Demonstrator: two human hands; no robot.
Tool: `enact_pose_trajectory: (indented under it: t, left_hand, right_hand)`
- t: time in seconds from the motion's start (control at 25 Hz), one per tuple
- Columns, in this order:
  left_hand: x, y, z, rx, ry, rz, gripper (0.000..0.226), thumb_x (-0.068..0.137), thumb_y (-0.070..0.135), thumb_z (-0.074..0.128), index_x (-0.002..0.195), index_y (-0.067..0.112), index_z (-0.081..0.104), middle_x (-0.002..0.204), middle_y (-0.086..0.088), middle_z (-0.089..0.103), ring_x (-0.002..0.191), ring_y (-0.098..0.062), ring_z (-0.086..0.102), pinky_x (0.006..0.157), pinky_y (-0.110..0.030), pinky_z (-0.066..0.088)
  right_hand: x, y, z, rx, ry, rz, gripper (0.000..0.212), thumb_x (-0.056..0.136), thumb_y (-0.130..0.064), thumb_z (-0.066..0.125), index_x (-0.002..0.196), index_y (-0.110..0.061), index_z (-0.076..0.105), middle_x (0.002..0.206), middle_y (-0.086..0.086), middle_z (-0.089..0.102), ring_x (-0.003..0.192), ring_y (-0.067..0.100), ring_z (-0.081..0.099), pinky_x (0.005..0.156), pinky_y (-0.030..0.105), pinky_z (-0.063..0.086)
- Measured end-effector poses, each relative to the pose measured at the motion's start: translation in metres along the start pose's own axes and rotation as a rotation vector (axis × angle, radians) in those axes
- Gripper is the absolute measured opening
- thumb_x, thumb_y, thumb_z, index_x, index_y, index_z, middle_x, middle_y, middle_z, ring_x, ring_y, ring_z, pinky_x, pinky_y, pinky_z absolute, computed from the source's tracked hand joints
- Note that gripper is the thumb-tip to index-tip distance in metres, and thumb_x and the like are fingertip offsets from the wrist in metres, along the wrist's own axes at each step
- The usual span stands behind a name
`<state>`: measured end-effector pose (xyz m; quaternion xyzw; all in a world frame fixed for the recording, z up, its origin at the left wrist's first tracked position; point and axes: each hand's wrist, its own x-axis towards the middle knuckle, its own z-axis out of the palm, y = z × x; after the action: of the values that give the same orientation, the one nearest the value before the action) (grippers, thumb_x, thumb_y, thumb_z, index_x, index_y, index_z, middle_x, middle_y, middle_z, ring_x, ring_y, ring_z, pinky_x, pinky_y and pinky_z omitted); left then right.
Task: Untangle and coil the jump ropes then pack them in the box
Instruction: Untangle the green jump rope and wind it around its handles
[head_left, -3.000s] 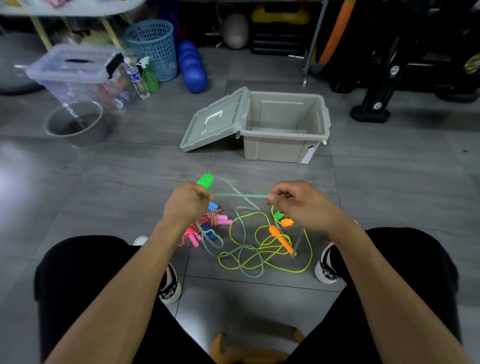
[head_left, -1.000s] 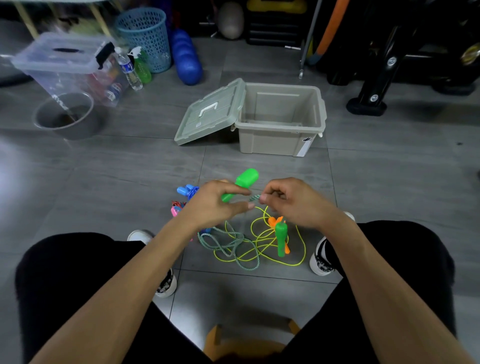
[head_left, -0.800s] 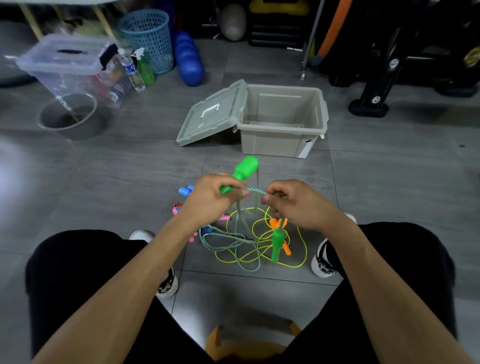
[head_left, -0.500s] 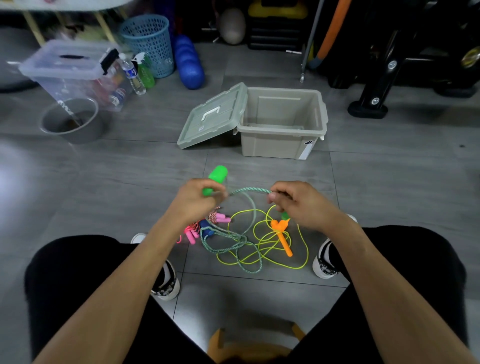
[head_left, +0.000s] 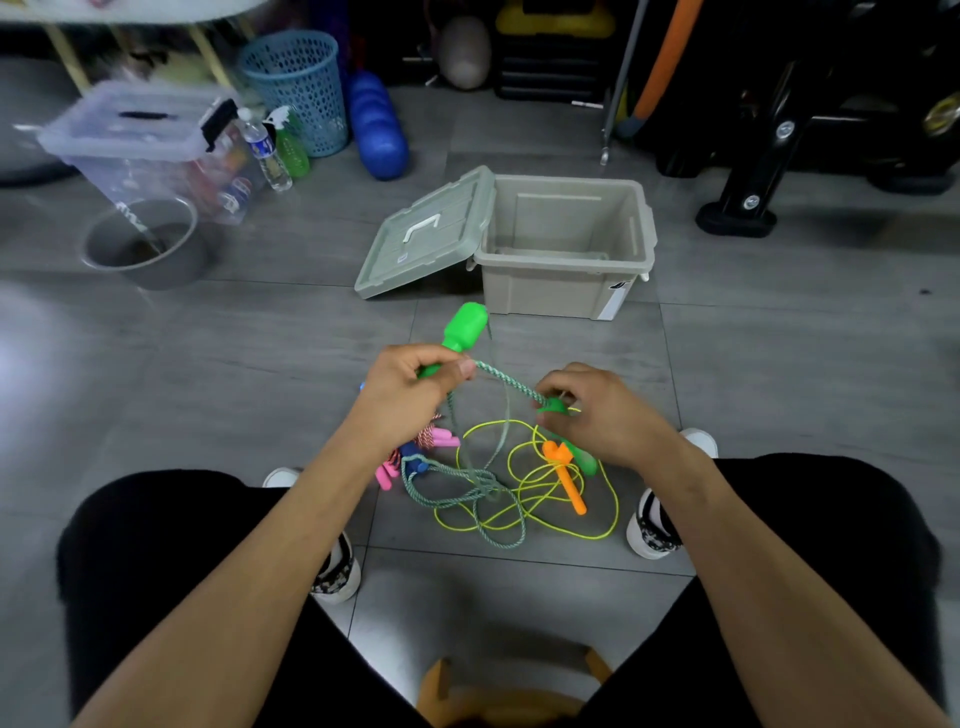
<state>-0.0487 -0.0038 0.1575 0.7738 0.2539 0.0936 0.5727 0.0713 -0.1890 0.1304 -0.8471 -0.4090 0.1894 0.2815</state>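
Observation:
My left hand (head_left: 410, 387) grips one green handle (head_left: 462, 327) of the green braided jump rope (head_left: 506, 382), the handle's end pointing up and away. My right hand (head_left: 602, 410) pinches the same rope close to its second green handle (head_left: 584, 457), which hangs under the palm. A short stretch of rope runs between the hands; the remainder lies in loops (head_left: 467, 493) on the floor, tangled with a thin yellow rope (head_left: 597, 530) that has orange handles (head_left: 569, 480). A red-and-white rope with pink handles (head_left: 387, 470) lies to the left. The beige box (head_left: 563, 291) stands open beyond, its inside bare.
The box's lid (head_left: 426, 234) leans against its left side. At far left are a clear storage bin (head_left: 150, 150), a metal bowl (head_left: 140, 249), bottles and a blue basket (head_left: 298, 85). Black exercise gear (head_left: 779, 130) fills the far right. My shoes (head_left: 654, 530) flank the rope pile.
My left hand has raised the green handle and tipped it further up. My right hand has slid along the rope down to the second green handle, which now hangs under it.

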Motion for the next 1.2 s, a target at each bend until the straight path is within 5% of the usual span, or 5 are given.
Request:
enact_pose_trajectory:
  t: [0.28,0.48,0.8,1.04,1.2]
  left_hand:
    - [0.000,-0.016,0.006,0.192,0.010,-0.159,0.049,0.097,0.032,0.052,0.143,0.037,0.033,0.113,0.003,0.063,0.091,-0.018,0.062,0.080,-0.025,0.050]
    - [-0.017,-0.017,0.036,0.103,-0.108,-0.159,0.019,0.098,0.032,0.051,0.100,0.017,0.062,0.087,-0.018,0.069,0.070,-0.027,0.063,0.068,-0.049,0.053]
    - [-0.020,-0.011,0.041,-0.113,-0.090,-0.281,0.023,0.097,0.035,0.053,0.111,0.017,0.055,0.066,-0.008,0.065,0.042,-0.018,0.053,0.044,-0.024,0.047]
    - [-0.015,-0.009,0.025,-0.021,-0.206,-0.114,0.021,0.097,0.034,0.053,0.084,0.020,0.062,0.051,0.001,0.058,0.035,-0.015,0.048,0.039,-0.021,0.038]
    - [-0.019,-0.008,0.019,-0.005,-0.365,-0.048,0.027,0.097,0.035,0.050,0.086,0.013,0.061,0.062,-0.011,0.062,0.036,-0.017,0.046,0.040,-0.023,0.039]
  right_hand:
    - [0.005,-0.014,-0.002,0.586,0.108,0.376,0.024,0.087,-0.022,0.068,0.107,-0.012,0.059,0.087,0.006,0.072,0.076,0.019,0.069,0.073,0.028,0.057]
    - [0.004,-0.028,0.006,0.991,0.231,0.397,0.023,0.090,-0.008,0.061,0.112,-0.006,0.055,0.084,0.012,0.069,0.072,0.019,0.070,0.069,0.027,0.059]
    - [0.010,-0.028,0.019,0.782,0.360,0.348,0.010,0.091,-0.015,0.061,0.099,-0.011,0.058,0.077,0.002,0.070,0.079,0.022,0.071,0.078,0.039,0.059]
    - [0.011,-0.024,0.005,0.275,0.409,0.122,0.032,0.088,-0.046,0.059,0.105,-0.019,0.063,0.100,-0.006,0.056,0.092,0.004,0.054,0.081,0.008,0.039]
    - [0.009,-0.031,0.012,0.383,0.181,0.088,0.038,0.094,-0.048,0.046,0.073,-0.018,0.055,0.064,-0.004,0.053,0.063,0.007,0.049,0.060,0.020,0.038]
